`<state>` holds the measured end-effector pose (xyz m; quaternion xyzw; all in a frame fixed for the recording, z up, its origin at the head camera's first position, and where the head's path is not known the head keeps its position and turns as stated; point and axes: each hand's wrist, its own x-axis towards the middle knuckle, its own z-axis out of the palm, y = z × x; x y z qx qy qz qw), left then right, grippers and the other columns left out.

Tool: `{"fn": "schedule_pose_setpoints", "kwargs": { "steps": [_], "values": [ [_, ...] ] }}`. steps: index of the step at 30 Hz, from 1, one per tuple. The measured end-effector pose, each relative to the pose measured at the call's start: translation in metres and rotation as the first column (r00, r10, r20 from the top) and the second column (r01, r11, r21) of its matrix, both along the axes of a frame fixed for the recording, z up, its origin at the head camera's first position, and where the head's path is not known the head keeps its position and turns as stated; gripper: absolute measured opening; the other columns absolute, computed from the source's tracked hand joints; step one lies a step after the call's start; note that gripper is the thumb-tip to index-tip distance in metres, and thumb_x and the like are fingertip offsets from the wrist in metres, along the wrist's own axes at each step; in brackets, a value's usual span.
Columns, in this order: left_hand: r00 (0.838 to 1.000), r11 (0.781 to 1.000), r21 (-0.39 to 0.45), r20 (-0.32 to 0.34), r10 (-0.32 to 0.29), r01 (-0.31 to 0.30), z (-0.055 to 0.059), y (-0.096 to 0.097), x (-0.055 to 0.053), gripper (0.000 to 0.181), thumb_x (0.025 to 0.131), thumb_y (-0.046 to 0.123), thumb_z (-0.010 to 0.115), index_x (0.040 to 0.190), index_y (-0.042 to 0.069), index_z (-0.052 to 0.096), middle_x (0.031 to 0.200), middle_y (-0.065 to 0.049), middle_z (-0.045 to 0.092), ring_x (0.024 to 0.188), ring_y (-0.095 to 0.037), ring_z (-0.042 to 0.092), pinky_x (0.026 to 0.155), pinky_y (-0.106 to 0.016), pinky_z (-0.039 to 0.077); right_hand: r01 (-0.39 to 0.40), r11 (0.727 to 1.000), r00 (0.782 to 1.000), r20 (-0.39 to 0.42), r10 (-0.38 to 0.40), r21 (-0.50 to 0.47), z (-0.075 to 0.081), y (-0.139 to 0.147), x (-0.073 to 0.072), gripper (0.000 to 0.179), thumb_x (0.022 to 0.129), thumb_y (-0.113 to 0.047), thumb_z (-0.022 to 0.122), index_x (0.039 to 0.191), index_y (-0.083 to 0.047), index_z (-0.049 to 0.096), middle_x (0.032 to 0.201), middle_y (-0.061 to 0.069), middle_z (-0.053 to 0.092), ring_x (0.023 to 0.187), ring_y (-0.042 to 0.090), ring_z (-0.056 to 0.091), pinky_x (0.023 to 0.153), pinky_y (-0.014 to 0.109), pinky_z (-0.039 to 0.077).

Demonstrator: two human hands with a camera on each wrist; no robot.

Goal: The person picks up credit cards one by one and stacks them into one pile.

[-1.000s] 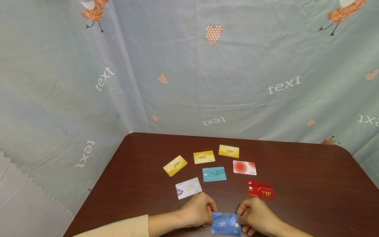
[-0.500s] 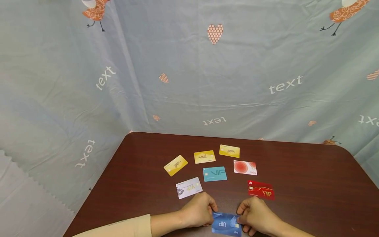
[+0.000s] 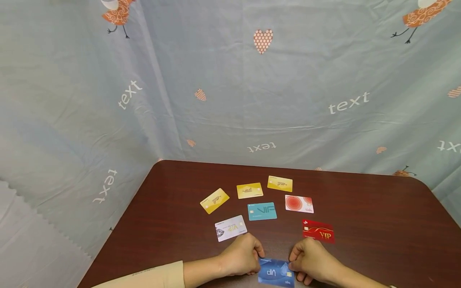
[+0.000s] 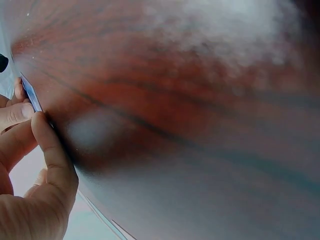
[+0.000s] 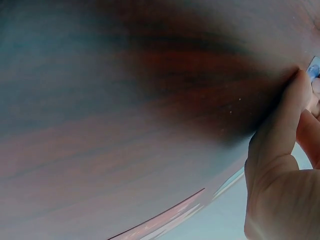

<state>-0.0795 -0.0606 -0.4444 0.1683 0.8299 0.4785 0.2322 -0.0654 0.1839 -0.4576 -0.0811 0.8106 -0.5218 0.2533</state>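
A blue card printed VIP [image 3: 275, 273] is at the bottom middle of the head view, between the two hands. My left hand [image 3: 242, 256] pinches its left edge, and my right hand [image 3: 314, 261] pinches its right edge near the chip. Seen edge-on in the left wrist view, the blue card [image 4: 31, 94] is close to the tabletop. Only a corner of it shows in the right wrist view. A white VIP card [image 3: 230, 228] lies just beyond my left hand, and a red VIP card [image 3: 318, 231] lies just beyond my right.
Farther back on the dark wooden table [image 3: 374, 216] lie a teal card [image 3: 262, 211], a white card with red circles [image 3: 299, 204] and three gold cards, one being the leftmost gold card [image 3: 214, 201]. A patterned grey-blue cloth [image 3: 223, 120] hangs behind the table.
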Motion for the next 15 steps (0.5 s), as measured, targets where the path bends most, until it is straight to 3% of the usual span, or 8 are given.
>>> {"fn": "schedule_pose_setpoints", "kwargs": {
  "steps": [15],
  "values": [
    [1.000,1.000,0.005,0.022,0.009,-0.009,0.0004,0.0006,-0.0006,0.026,0.067,-0.022,0.071,0.076,0.002,0.068,0.047,0.007,0.056,0.039,-0.002,0.049,0.040,-0.014,0.040,-0.024,1.000,1.000,-0.009,0.024,-0.011,-0.0009,0.0010,-0.0011,0.014,0.090,0.000,0.078,0.079,-0.002,0.069,0.058,0.006,0.063,0.047,0.010,0.060,0.045,0.030,0.056]
  ]
}}
